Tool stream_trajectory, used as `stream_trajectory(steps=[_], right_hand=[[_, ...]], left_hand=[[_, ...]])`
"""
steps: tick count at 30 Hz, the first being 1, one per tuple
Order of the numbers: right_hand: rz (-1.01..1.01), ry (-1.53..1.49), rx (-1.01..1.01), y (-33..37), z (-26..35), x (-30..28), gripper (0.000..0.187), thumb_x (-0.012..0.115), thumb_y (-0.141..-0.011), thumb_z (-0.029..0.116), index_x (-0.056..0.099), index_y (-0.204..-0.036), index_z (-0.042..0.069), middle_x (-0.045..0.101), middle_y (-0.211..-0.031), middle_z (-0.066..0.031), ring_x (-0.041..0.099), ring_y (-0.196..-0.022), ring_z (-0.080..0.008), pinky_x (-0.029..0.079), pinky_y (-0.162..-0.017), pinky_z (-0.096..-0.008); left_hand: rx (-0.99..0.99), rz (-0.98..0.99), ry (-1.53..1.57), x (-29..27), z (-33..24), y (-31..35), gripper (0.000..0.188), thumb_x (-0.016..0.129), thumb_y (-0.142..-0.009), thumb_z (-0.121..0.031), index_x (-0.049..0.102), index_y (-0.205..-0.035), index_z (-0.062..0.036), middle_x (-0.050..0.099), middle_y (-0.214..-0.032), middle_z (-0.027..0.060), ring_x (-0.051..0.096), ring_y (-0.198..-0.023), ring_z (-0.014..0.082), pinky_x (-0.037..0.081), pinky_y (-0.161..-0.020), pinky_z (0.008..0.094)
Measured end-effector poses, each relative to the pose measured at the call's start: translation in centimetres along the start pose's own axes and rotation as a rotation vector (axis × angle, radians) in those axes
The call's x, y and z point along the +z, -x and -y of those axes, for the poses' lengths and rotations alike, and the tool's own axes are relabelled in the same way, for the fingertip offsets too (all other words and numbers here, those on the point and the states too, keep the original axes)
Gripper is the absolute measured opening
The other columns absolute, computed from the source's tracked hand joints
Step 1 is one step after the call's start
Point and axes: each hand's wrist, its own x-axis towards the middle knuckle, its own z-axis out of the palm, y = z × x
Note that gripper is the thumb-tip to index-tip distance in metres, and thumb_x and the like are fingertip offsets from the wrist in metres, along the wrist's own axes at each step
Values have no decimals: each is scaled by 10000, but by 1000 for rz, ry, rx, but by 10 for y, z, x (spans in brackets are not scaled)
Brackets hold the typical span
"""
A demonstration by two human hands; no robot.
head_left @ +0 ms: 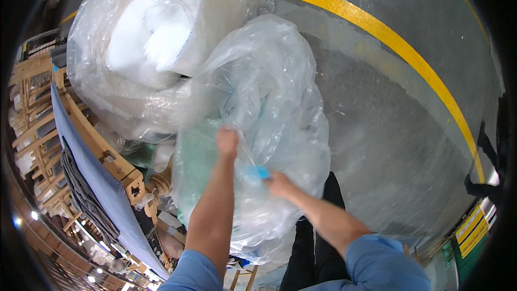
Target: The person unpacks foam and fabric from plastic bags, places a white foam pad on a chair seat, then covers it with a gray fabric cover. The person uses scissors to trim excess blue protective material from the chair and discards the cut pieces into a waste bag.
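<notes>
A large translucent plastic bag (285, 91) lies in front of me, with something pale green showing through its left side. My left hand (226, 141) is closed on a fold of this bag near its middle. Just to the right and nearer me, my right hand (278, 184) is closed on a small bright blue thing (262, 172), which touches or hovers just over the plastic. Motion blurs the blue thing, so its kind cannot be made out.
Beyond the bag at the left stands another big clear plastic bag (89, 48) with white material (156, 37) inside. Wooden racking (81, 110) with a blue cloth (102, 178) runs along the left. A curved-looking yellow line (377, 27) marks the grey floor (371, 129).
</notes>
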Motion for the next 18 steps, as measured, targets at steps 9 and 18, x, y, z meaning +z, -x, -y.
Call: stream_trajectory(steps=[9, 18], right_hand=[[-635, 733, 921, 258, -160, -337, 354, 623, -931, 145, 652, -1242, -23, 671, -1246, -244, 657, -1129, -409, 531, -959, -464], [-831, 557, -593, 161, 83, -263, 334, 664, -772, -8, 676, -1102, 43, 690, -1150, -198, 659, -1053, -419, 534, -922, -470]], left_hand=[[-146, 355, 1679, -85, -101, 121, 307, 475, -988, -202, 617, -1195, -27, 676, -1007, 90, 662, -858, 249, 580, -840, 424], [-226, 462, 1562, -91, -137, 272, 616, 537, -940, -318, 477, -1473, -14, 622, -1348, 146, 646, -1138, 276, 558, -898, 405]])
